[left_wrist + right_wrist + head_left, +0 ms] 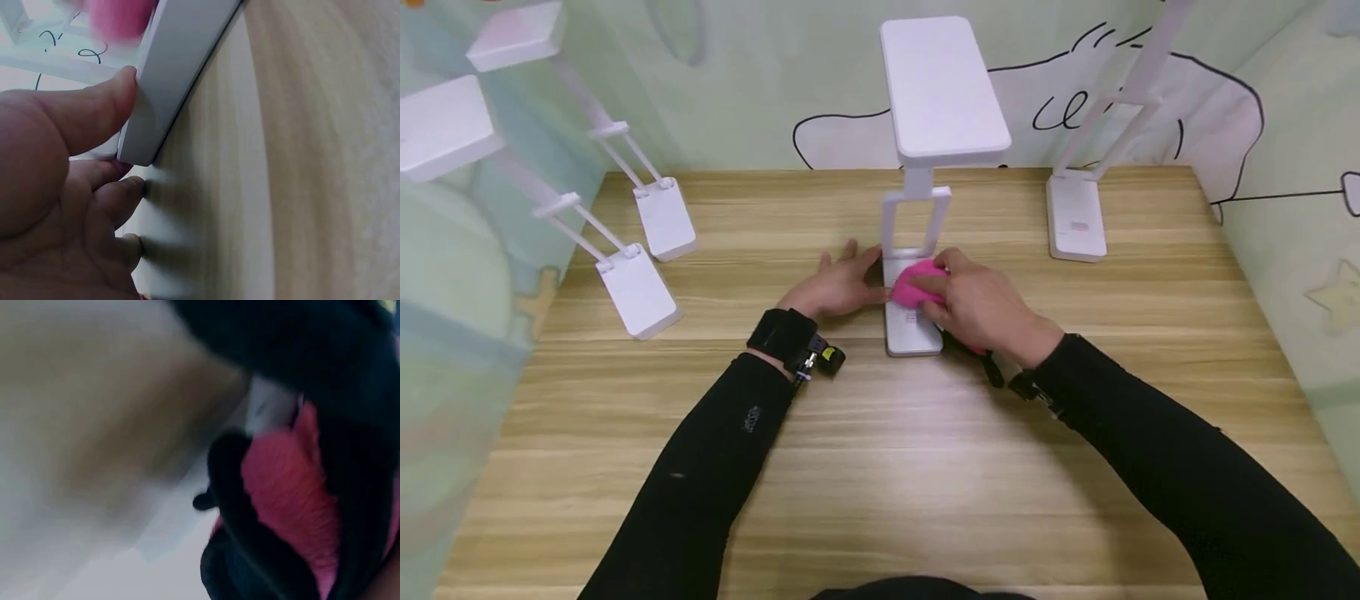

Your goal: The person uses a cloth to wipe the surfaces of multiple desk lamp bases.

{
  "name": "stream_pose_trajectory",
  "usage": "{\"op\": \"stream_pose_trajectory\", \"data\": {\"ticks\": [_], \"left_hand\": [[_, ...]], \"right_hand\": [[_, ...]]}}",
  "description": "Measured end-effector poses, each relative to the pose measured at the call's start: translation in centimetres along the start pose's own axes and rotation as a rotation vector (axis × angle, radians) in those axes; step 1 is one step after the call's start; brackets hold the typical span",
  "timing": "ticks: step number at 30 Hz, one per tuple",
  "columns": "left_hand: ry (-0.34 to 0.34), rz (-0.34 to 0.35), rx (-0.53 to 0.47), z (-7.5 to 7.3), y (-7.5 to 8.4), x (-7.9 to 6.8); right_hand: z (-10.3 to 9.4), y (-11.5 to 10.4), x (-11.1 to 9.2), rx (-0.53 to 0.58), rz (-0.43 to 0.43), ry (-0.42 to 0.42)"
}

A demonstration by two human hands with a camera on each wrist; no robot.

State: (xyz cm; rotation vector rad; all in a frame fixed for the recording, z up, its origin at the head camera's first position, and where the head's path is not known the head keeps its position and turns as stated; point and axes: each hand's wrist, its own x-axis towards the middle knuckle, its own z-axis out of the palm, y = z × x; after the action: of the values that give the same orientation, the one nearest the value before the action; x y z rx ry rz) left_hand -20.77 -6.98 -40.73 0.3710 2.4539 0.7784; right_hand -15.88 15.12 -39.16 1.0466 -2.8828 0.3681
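Note:
A white folding desk lamp [946, 92] stands in the middle of the table, its flat panel raised over a rectangular base [913, 335]. My right hand [988, 304] grips a bunched pink cloth [917, 283] and presses it onto the top of that base. In the right wrist view, fuzzy pink cloth [284, 494] shows between dark straps, much of it blurred. At the base's left side lies my left hand [835, 287], fingers spread on the table. Its thumb [103, 109] touches the base's side wall [181, 75], with the other fingertips around the back corner.
Two similar white lamps [642, 292] [666, 221] stand at the table's left edge, their panels leaning out leftward. Another lamp [1077, 218] is at the back right. A printed cloth wall [760, 92] borders the wooden table [850, 475] behind and at both sides.

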Motion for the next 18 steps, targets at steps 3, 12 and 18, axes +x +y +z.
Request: {"op": "stream_pose_trajectory", "data": {"ticks": [3,12,18], "left_hand": [[0.009,0.009,-0.003,0.0,0.0,0.0],[0.04,-0.029,0.007,-0.2,0.0,-0.1],[0.004,0.011,-0.019,-0.2,0.1,0.1]], "right_hand": [[0.3,0.2,1.1,-0.037,0.033,0.078],[-0.7,-0.6,0.3,0.082,-0.038,-0.083],[0.4,-0.7,1.7,-0.1,0.097,0.142]]}}
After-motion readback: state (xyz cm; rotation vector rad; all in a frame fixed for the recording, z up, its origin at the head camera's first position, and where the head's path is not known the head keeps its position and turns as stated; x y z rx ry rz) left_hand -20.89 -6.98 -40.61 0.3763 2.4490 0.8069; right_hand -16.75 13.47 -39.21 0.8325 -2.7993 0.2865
